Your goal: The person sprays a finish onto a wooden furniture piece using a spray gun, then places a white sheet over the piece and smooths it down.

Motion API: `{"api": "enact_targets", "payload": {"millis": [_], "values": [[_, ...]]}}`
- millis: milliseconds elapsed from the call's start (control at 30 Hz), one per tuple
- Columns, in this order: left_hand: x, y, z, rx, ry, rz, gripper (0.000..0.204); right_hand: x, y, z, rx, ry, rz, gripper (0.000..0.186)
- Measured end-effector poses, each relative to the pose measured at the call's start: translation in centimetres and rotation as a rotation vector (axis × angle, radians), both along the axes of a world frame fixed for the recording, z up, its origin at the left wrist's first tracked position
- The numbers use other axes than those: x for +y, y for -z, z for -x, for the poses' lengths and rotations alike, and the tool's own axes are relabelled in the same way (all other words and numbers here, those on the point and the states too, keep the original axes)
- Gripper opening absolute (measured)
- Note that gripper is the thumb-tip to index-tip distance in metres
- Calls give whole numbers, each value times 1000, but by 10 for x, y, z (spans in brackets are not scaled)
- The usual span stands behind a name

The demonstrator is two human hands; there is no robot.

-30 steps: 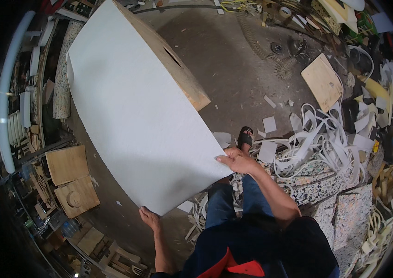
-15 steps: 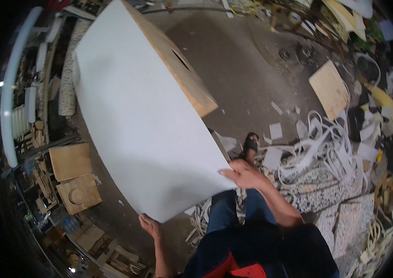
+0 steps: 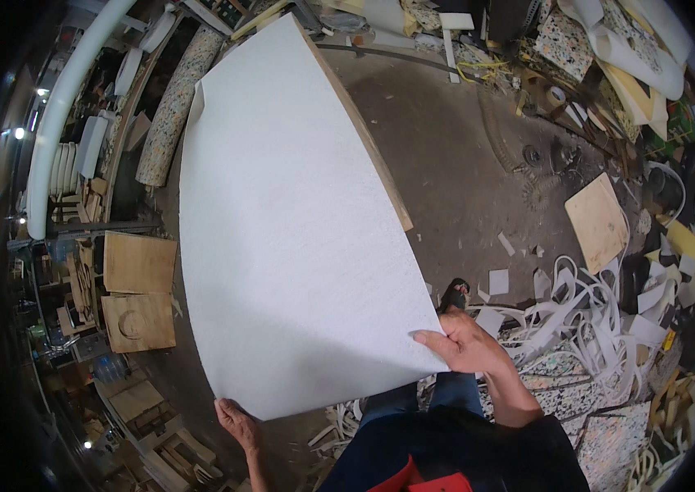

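Observation:
A large white sheet (image 3: 298,238), probably foam, stretches away from me over a wooden board or box (image 3: 392,205), whose side shows along the sheet's right edge. My right hand (image 3: 470,344) is closed on the near right edge, thumb on top and fingers hidden underneath. At the near left corner, my left hand (image 3: 236,422) grips the edge with fingers curled round it. Between my hands the near edge hangs just in front of my legs. At the far left the sheet's edge curls slightly.
White offcut strips (image 3: 577,303) lie heaped on the floor at right, beside speckled foam slabs (image 3: 610,435). A wooden panel (image 3: 597,221) rests nearby. At left are two plywood pieces (image 3: 140,262), a speckled foam roll (image 3: 179,111) and shelving. More foam scraps (image 3: 565,45) are piled at the far right.
My view has shifted. The white sheet now covers more of the wooden piece's side, which shows only as a narrow strip. Both hands keep their grip on the sheet.

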State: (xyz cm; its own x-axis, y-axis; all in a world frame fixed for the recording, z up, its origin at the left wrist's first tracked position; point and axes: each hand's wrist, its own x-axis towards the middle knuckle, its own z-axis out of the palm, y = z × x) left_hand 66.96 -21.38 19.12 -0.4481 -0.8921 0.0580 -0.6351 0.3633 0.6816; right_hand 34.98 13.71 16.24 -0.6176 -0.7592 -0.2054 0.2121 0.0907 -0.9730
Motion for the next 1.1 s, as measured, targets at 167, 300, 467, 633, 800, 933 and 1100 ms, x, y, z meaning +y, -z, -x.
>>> {"api": "enact_targets", "payload": {"millis": [167,300,467,633,800,933,1100], "values": [[-4,60,-5,-63,35,-36,37,-3,51,-4,-148,-64,-228,23],[-7,102,-20,-110,33,-89,38,0,99,-21,-84,5,-186,28],[-18,128,-25,-181,23,-74,39,-4,130,-29,-224,16,-207,31],[-14,145,-19,-202,95,-35,37,-6,151,-26,-145,67,-198,34],[-12,158,-14,-203,60,-104,36,-12,171,-26,-162,69,-236,36],[-18,169,-13,-225,83,-82,36,-14,181,-25,-182,62,-306,38],[-20,175,-11,-243,87,-120,36,-15,189,-20,-207,53,-325,36]]}}
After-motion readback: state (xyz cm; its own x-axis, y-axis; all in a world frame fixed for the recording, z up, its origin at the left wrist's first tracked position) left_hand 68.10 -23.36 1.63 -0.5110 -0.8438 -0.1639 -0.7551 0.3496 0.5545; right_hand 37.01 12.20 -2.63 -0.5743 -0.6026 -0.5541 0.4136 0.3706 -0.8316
